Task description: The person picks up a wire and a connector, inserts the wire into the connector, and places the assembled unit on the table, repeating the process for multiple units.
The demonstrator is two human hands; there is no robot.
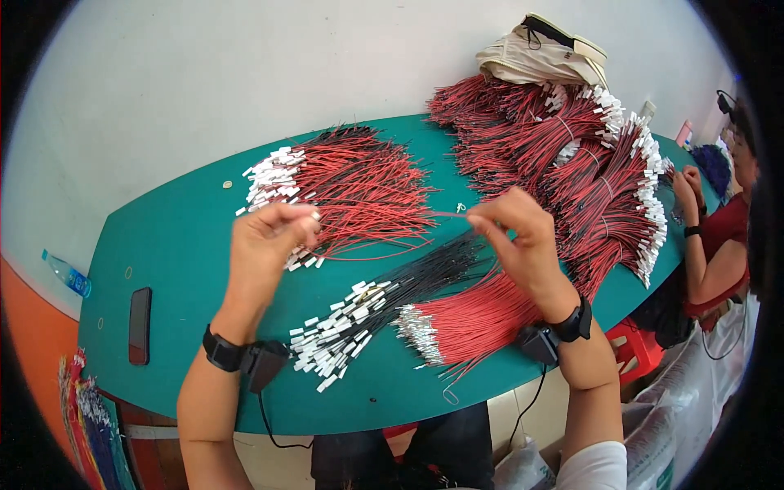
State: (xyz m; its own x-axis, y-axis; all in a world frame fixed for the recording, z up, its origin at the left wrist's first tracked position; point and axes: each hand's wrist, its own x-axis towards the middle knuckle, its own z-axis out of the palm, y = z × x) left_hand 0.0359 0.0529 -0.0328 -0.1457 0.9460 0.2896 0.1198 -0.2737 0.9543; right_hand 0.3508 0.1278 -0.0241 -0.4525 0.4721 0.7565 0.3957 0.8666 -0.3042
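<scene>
Tabletop: green (188, 237) with a curved edge, set against a white wall (245, 73); the black bundle (441, 268) of white-tipped wires lies on it and serves as landmark.
Red wire: a short stretch (448, 215) shows beyond the black bundle, raised at the right hand's fingertips; its further run cannot be told from the red wires behind.
Right hand (520, 237): beyond and right of the black bundle, thumb and forefinger pinching the red wire.
Left hand (273, 237): beyond and left of the black bundle, thumb and forefinger pressed together on a small white piece (315, 216); whether this joins the red wire, I cannot tell.
Loose pile: red and black wires (367, 184) with white ends, just beyond the black bundle; the left hand covers part of those ends.
Red bundle: silver-tipped (482, 318), just right of the black bundle, partly hidden by the right wrist's black device (539, 343).
Tied bundles: a big heap (563, 155) beyond and right of the black bundle, a pale bag (539, 59) on top; the right hand blocks some of it.
Phone: dark (140, 325), well left of the black bundle.
Bottle: clear and blue (67, 274), farther left of the black bundle.
Co-worker: seated person in red (727, 245), far right of the black bundle.
</scene>
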